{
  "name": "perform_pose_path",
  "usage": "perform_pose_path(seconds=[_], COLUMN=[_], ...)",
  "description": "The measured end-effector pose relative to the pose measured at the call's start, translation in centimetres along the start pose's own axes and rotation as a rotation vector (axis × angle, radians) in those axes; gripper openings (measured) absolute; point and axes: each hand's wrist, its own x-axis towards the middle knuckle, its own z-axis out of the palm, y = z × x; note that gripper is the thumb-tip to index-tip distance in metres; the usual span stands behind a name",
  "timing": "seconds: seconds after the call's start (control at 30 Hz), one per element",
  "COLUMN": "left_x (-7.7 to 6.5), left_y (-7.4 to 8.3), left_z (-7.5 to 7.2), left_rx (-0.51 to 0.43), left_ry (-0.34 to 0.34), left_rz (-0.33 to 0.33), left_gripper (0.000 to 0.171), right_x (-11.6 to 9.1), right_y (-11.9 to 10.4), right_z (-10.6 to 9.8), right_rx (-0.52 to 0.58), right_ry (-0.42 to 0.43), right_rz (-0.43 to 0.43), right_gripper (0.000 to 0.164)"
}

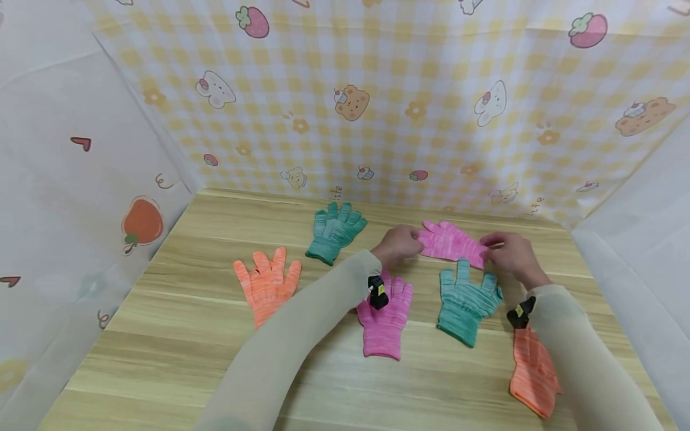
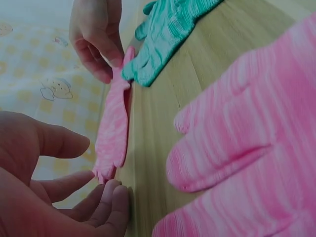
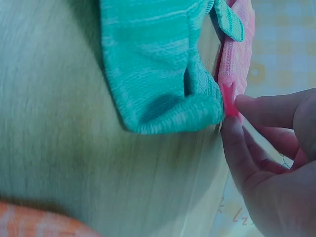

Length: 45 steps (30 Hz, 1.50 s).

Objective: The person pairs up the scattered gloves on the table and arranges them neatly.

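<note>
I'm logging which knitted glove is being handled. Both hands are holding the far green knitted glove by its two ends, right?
Not green: the left hand and right hand hold the far pink knitted glove by its ends. The head view shows it; the far green knitted glove lies untouched.

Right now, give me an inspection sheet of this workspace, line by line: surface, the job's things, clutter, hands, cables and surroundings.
Surface: wooden table, light grain.
Job's things: far pink glove, held at both ends just above the table.
Clutter: five more gloves lying flat: near pink glove, far teal glove, near teal glove, left orange glove, right orange glove partly under the right sleeve.
Hands: left hand holds the far pink glove's fingertip end; right hand pinches its cuff end. A small black device sits on each wrist.
Cables: nothing seen.
Surroundings: yellow checked backdrop with bears and strawberries behind; white printed sheets on both sides.
</note>
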Motion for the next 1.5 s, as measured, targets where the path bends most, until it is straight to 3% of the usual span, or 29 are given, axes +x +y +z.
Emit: perform_pose_path(seconds=[0.37, 0.7, 0.93, 1.07, 1.17, 1.37, 1.5], left_x=[0.6, 0.6, 0.4, 0.8, 1.6, 2.3, 1.1], left_y=[-0.1, 0.0, -0.2, -0.2, -0.6, -1.3, -1.0], left_z=[-0.2, -0.1, 0.0, 0.0, 0.0, 0.2, -0.2], left_rx=[0.002, 0.012, -0.002, -0.008, -0.011, 0.059, 0.107], left_ry=[0.005, 0.017, 0.052, 0.045, 0.033, 0.07, 0.087], left_rz=[-0.019, -0.034, -0.036, -0.069, -0.085, -0.031, 0.017], left_gripper=[0.049, 0.05, 0.041, 0.035, 0.02, 0.006, 0.008], right_x=[-0.1, 0.2, 0.5, 0.4, 0.3, 0.2, 0.2], right_y=[-0.3, -0.3, -0.1, -0.3, -0.4, -0.5, -0.5], right_z=[-0.3, 0.1, 0.3, 0.4, 0.5, 0.4, 0.5], right_rx=[-0.001, 0.025, 0.028, 0.04, 0.053, 0.059, 0.062], right_ry=[-0.022, -0.005, 0.016, 0.014, 0.01, 0.009, 0.009], right_rz=[0.087, 0.087, 0.056, 0.062, 0.072, 0.068, 0.062], right_gripper=[0.044, 0.037, 0.032, 0.03, 0.029, 0.029, 0.029])
